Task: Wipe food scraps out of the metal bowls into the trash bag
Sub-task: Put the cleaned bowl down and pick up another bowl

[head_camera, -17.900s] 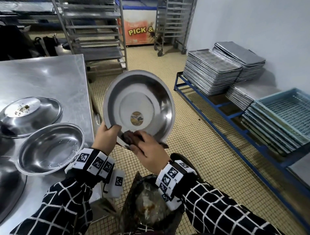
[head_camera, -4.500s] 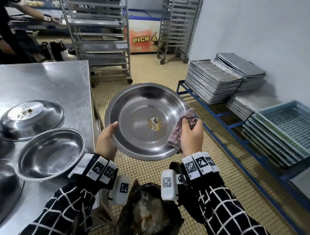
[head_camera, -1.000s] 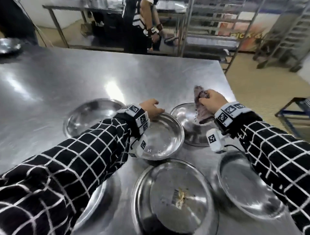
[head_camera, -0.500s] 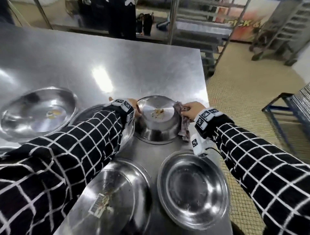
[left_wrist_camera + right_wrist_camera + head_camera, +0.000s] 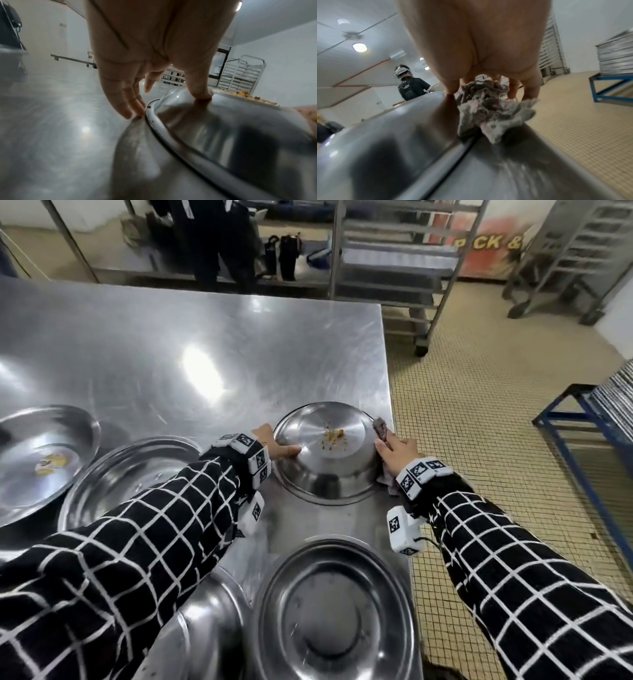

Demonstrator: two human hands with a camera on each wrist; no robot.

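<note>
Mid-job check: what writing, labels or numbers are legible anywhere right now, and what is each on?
"P CK &": yellow letters on the red banner at the back; second letter smeared, the rest hidden.
Sticker in the far-left bowl: too blurred to read.
Wrist bands: coded squares, no words.

Blk sleeves [image 5: 154,525] w/ white grid, silver bowl [image 5: 329,474], orange scraps [image 5: 334,434], grey-pink rag [image 5: 488,112], tan tiled floor [image 5: 479,405], blue rack [image 5: 611,78].
</note>
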